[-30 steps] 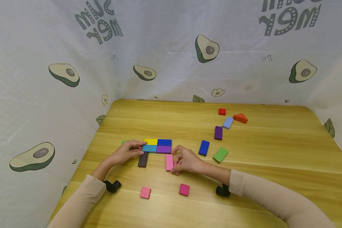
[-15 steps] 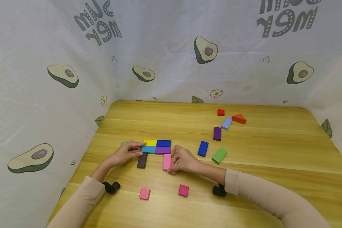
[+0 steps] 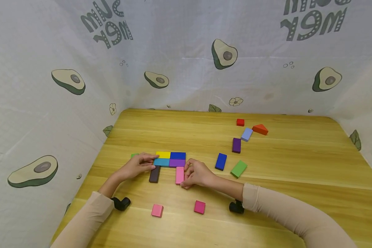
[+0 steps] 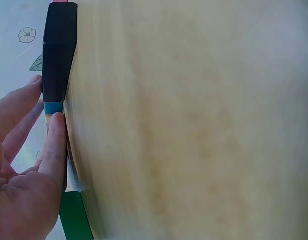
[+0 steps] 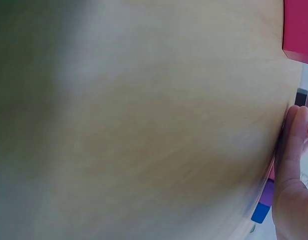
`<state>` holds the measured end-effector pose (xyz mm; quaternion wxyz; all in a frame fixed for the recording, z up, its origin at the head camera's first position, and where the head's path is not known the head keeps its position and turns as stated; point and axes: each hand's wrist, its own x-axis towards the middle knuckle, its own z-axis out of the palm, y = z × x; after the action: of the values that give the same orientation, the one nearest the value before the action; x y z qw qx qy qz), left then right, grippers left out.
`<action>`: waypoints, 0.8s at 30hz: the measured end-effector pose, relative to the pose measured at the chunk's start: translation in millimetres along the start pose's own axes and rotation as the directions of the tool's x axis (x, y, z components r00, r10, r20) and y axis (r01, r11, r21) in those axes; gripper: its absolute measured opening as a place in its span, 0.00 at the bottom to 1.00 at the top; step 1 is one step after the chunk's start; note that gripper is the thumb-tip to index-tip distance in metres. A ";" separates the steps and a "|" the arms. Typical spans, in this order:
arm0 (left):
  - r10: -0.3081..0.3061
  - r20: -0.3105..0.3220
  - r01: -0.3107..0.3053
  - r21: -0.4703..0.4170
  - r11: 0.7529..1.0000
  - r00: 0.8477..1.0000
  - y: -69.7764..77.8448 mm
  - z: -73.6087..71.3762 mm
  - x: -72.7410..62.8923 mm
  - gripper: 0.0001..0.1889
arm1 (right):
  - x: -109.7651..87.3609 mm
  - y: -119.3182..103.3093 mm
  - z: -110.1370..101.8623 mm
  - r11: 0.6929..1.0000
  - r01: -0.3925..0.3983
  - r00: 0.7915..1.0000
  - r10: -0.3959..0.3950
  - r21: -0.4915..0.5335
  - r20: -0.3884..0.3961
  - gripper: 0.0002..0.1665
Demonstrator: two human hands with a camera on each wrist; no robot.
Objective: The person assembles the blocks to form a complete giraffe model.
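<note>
Pink block [image 3: 179, 176] lies just left of nearer right hand [image 3: 199, 173], bent fingers holding it; long axis away from person, far end at purple block [image 3: 177, 163]. Left hand [image 3: 138, 165], fingers loosely extended, touches light-blue block [image 3: 162, 162].

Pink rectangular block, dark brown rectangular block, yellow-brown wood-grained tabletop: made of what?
Pink rectangular block: probably painted wood, possibly plastic, low-sheen; opaque, even colour, squared edges.
Dark brown rectangular block: likely the same; smooth, opaque faces.
Yellow-brown wood-grained tabletop: wood or printed laminate, satin; grain streaks, soft glare.
</note>
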<state>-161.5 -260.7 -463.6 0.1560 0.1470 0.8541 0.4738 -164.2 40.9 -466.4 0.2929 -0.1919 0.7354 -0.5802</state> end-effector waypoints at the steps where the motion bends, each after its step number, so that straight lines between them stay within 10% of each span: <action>1: -0.002 -0.001 0.002 0.000 1.000 1.000 0.5 0.0 -0.3 0.24 | 0.1 0.0 0.3 1.000 0.000 1.000 0.000 -0.001 -0.003 0.29; 24: 0.028 0.001 -0.028 0.024 0.999 1.000 0.2 0.0 0.5 0.23 | -3.4 -2.5 3.0 0.997 0.073 0.996 -0.072 -0.026 0.048 0.31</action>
<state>-162.0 -260.4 -463.6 0.1478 0.1611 0.8575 0.4658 -159.8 40.2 -463.8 0.2861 -0.2360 0.7290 -0.5753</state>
